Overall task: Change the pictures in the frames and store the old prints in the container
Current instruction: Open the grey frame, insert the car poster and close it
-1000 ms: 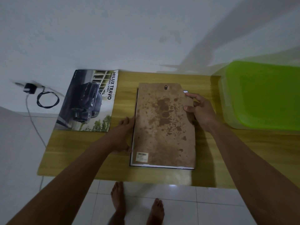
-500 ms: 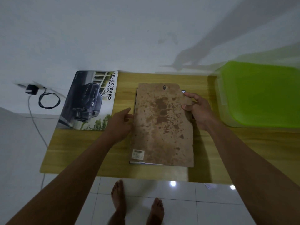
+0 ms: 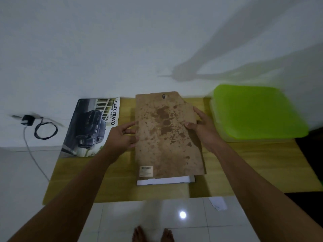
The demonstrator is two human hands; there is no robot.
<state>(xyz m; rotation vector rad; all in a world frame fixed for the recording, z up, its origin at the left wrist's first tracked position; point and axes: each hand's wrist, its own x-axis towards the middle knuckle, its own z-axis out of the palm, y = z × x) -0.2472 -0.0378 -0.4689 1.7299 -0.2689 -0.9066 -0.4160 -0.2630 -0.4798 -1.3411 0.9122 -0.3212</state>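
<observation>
A stained brown backing board (image 3: pixel 166 137) is lifted off the picture frame (image 3: pixel 164 181), whose white near edge shows on the wooden table (image 3: pixel 73 182). My left hand (image 3: pixel 120 137) holds the board's left edge with its fingers under it. At the right edge my right hand (image 3: pixel 202 126) grips the board, thumb on top. A car print (image 3: pixel 90 126) reading HILUX TRAVO lies flat at the table's left. The clear container with a green lid (image 3: pixel 257 110) stands at the right.
A white wall rises right behind the table. A black charger with a coiled cable (image 3: pixel 40 126) lies on the floor to the left. A scrap of paper (image 3: pixel 217 203) lies on the white tiles beside my bare feet (image 3: pixel 152 234).
The backing board has come up off the frame and away from me, uncovering the frame's white near edge. Both hands moved with it along its side edges.
</observation>
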